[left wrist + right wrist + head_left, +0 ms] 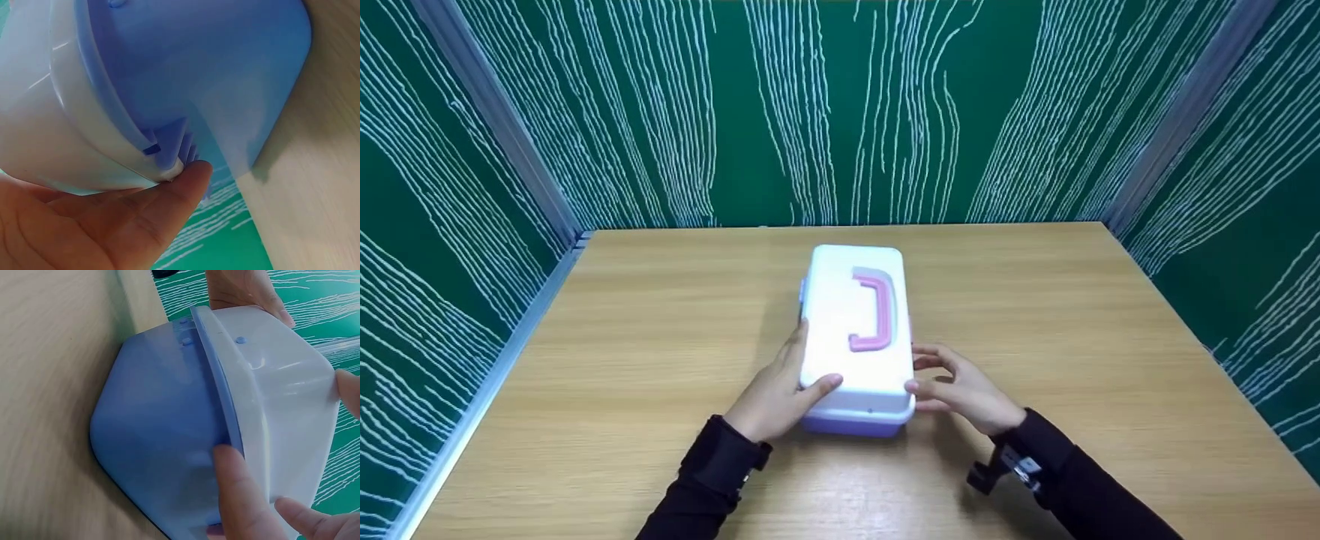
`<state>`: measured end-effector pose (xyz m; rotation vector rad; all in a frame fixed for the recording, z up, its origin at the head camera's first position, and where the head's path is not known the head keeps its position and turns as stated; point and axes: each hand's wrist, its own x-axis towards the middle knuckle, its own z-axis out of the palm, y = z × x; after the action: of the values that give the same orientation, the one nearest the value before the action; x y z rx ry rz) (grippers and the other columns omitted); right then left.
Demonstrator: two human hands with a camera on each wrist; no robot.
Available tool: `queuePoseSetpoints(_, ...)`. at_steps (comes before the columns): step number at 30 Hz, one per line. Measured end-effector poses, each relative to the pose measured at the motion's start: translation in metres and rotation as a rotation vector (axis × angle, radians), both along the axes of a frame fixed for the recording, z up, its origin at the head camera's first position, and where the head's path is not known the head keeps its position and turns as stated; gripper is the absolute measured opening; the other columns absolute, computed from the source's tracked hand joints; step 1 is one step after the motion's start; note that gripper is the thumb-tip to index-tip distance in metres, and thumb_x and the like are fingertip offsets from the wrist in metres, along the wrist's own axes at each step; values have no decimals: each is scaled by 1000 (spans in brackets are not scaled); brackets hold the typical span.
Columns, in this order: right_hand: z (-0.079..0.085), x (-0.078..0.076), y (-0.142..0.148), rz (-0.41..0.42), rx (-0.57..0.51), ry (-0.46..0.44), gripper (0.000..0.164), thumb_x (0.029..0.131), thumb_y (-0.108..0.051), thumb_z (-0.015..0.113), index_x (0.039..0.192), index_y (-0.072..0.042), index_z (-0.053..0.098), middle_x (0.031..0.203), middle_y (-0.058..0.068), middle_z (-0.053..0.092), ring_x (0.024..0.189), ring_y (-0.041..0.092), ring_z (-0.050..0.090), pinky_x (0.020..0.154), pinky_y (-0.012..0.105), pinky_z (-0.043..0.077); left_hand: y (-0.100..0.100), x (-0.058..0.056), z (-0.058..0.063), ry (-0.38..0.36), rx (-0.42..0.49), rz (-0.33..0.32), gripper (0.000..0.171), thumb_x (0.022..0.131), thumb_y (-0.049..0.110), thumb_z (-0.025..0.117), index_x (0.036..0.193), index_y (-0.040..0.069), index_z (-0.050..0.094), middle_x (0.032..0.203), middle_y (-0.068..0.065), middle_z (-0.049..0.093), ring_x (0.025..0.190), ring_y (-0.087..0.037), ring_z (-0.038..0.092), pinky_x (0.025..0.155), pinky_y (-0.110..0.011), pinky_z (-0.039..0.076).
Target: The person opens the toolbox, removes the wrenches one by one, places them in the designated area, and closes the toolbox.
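A plastic storage box (851,315) stands on the table, its long side running away from me. It has a white lid (298,377), a blue base (225,67) and a pink carry handle (883,315) on top. My left hand (776,394) holds the near left corner, thumb on the lid and fingers along the side. In the left wrist view a fingertip touches beside a blue ridged fitting (174,143) at the seam. My right hand (971,390) grips the near right edge, thumb at the lid's corner and fingers at the seam. The lid is down; the inside is hidden.
The wooden table (660,322) reaches back to a green wall (840,112) with white wavy lines. Similar green panels flank both sides, with metal posts (502,112) at the corners. Dark wrist straps with cameras (1012,469) sit on my wrists.
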<state>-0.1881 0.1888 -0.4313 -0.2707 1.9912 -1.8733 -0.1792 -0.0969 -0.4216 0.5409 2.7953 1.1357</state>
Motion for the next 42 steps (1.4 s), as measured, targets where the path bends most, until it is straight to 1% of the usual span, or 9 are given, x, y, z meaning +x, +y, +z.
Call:
queuePoseSetpoints(8,3,7,10,19,17,8,75,87,-10,70,146,9,27,130,27,38,96,19,63,89,40,58,6,5,2,5,13,-42,96,94,62,47,157,6,0,165,-16,5,151,-30,13,123,-46,18)
queuePoseSetpoints(13,3,-2,19,69,124,75,67,90,-17,69,142,9,35,131,31,45,103,24,63,89,43,57,7,4,4,39,-15,-39,97,94,64,45,157,2,3,164,-19,8,151,-30,14,123,-46,18)
queuePoseSetpoints(18,6,-13,28,99,230,149,59,95,-24,64,137,11,43,132,32,53,109,30,63,91,44,56,9,5,8,87,-70,-1,96,94,63,47,156,0,10,163,-20,13,151,-32,16,123,-49,18)
queuePoseSetpoints(21,10,-21,30,53,235,152,54,98,-25,59,135,12,46,131,32,55,108,29,64,90,39,57,13,6,12,105,-102,47,96,92,65,48,156,2,13,163,-18,15,152,-33,14,122,-53,16)
queuePoseSetpoints(25,13,-33,29,-58,207,130,50,100,-23,54,135,11,46,127,30,57,103,22,66,88,28,57,24,8,19,153,-158,78,101,87,71,50,157,7,16,163,-16,16,152,-36,10,121,-58,11)
queuePoseSetpoints(30,10,-49,22,-141,191,115,53,100,-25,55,138,9,44,134,29,53,105,20,63,87,24,56,43,8,25,252,-283,11,105,83,76,50,156,8,21,163,-16,18,151,-38,13,121,-60,11)
queuePoseSetpoints(37,-1,-67,9,-216,148,75,56,100,-22,53,144,9,36,140,28,47,105,18,57,97,34,53,68,11,23,385,-383,-76,101,80,77,54,152,9,35,155,-15,38,148,-38,25,120,-58,19)
queuePoseSetpoints(39,-4,-71,6,-226,137,58,55,101,-21,51,144,9,36,138,27,49,101,15,59,97,34,53,72,12,19,434,-416,-82,98,79,77,55,149,9,39,151,-13,44,146,-38,30,119,-58,22)
queuePoseSetpoints(42,-11,-76,5,-222,130,38,54,101,-20,50,143,11,37,124,20,59,93,10,62,93,32,55,76,13,14,511,-497,-77,96,79,78,55,146,11,43,147,-10,49,144,-36,35,117,-58,26)
